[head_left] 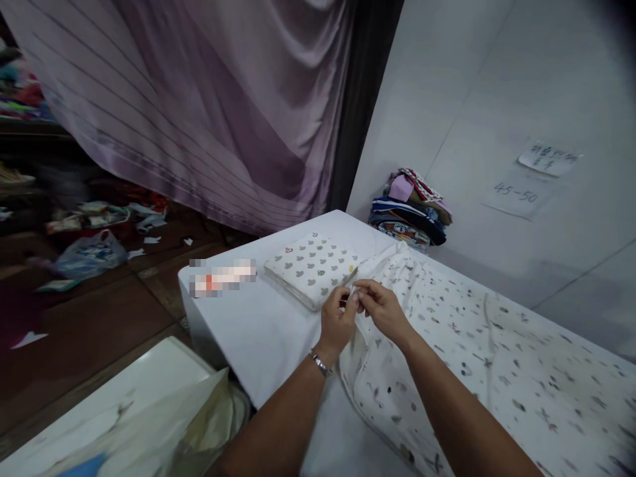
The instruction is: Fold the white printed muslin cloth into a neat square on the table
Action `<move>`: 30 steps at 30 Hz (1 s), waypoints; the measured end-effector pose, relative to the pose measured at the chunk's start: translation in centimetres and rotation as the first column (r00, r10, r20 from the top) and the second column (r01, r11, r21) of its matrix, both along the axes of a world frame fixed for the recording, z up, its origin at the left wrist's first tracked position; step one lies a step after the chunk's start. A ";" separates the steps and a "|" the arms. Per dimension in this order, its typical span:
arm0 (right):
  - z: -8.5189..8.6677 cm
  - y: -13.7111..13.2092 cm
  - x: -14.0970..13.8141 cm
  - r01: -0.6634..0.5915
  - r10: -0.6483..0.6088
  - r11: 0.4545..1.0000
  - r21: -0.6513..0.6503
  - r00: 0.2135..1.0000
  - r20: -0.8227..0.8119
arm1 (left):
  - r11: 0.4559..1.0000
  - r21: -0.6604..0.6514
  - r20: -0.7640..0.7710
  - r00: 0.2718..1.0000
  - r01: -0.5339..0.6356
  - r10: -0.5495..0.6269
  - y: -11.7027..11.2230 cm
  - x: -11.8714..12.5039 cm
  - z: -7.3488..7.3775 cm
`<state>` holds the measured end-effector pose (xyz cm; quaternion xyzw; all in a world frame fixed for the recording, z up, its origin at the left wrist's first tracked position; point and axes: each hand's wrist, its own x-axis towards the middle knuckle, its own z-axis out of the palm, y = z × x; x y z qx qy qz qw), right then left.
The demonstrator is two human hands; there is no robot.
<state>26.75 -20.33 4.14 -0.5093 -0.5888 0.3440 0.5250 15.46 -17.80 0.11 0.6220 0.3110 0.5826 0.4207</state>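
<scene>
A large white cloth (457,344) printed with small scattered motifs is spread over the right part of the white table. Its near-left edge is lifted where my two hands meet. My left hand (338,318), with a metal bracelet on the wrist, pinches that edge between thumb and fingers. Close against it, my right hand (382,308) is closed on the same part of the cloth. The exact bit between the fingertips is mostly hidden. Just beyond my left hand lies a neatly folded cloth (311,265) with grey, red, green and yellow mouse-head-like prints.
The white tabletop (258,324) meets the wall on the right. A pile of folded fabrics (410,209) stands at its far end, and a pinkish curtain (238,99) hangs behind. At lower left is another white surface (149,377); bags and scraps litter the floor.
</scene>
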 end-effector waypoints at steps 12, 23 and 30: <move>-2.1 0.0 5.6 0.275 -0.292 0.941 -0.199 0.954 -0.061 | 0.901 0.393 -0.231 0.968 0.182 -0.094 -3.0 0.4 0.1; -4.5 2.4 16.5 0.366 -0.552 0.811 -0.456 0.737 -0.391 | 0.701 -0.207 -0.103 0.697 0.683 -0.710 -6.0 1.0 1.1; -5.5 6.4 22.3 0.527 -0.662 0.738 -0.421 0.685 -0.305 | 0.251 -0.462 0.163 0.360 0.850 -0.919 -4.6 0.1 1.4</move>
